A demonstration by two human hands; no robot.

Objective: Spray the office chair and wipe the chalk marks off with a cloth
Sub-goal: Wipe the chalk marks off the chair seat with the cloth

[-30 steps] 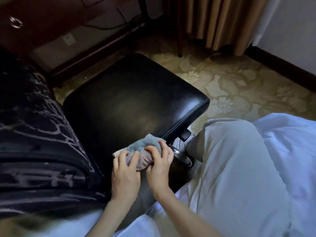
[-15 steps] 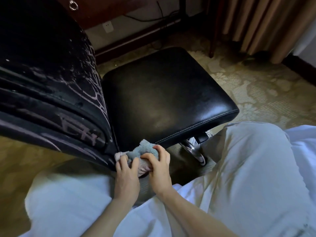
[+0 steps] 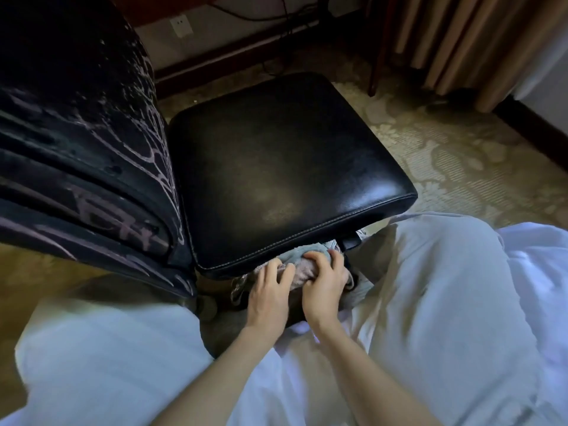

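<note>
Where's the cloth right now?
Head view, lower centre: the cloth is bunched just below the near edge of the black chair seat, held by the left hand and right hand side by side.

Nothing legible — chalk marks (image 3: 113,218) on the chair backrest (image 3: 61,124), up-left of the left hand (image 3: 270,292), resemble scrawled characters but cannot be read.
</note>
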